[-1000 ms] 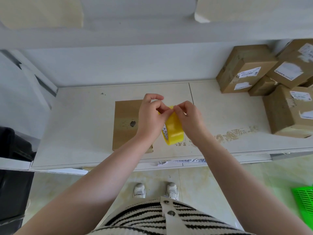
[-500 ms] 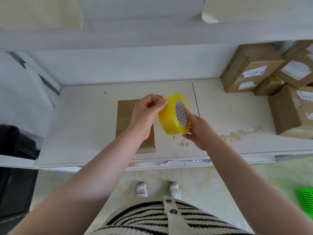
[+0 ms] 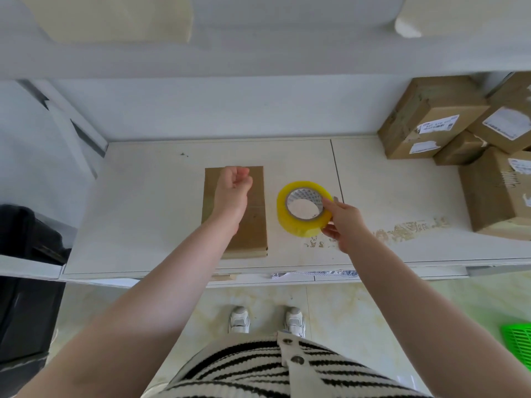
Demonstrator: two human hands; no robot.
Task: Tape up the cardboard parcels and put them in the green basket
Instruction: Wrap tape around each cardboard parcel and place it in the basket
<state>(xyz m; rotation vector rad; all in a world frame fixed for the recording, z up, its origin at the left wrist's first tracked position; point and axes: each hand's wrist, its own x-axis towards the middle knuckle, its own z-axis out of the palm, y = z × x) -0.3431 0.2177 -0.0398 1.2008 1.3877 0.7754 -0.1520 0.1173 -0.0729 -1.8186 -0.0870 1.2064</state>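
A flat brown cardboard parcel (image 3: 254, 231) lies on the white table (image 3: 143, 214), near its middle. My left hand (image 3: 233, 191) hovers over the parcel's far half with its fingers curled into a loose fist; no tape strip shows in it. Just right of the parcel, my right hand (image 3: 343, 222) grips the yellow tape roll (image 3: 296, 225), thumb in the core and fingers under the rim. The roll is tilted, its hole facing me. One corner of the green basket (image 3: 517, 344) shows on the floor at the lower right.
Several labelled cardboard boxes (image 3: 431, 119) are piled at the table's right end against the wall. A black bin or bag (image 3: 26, 239) stands left of the table. A shelf runs overhead. My white shoes (image 3: 267, 320) stand on the tiled floor.
Both hands were picking at the roll's edge. My left hand has let go of the roll and moved left over the parcel, while my right hand lowered the roll beside it.
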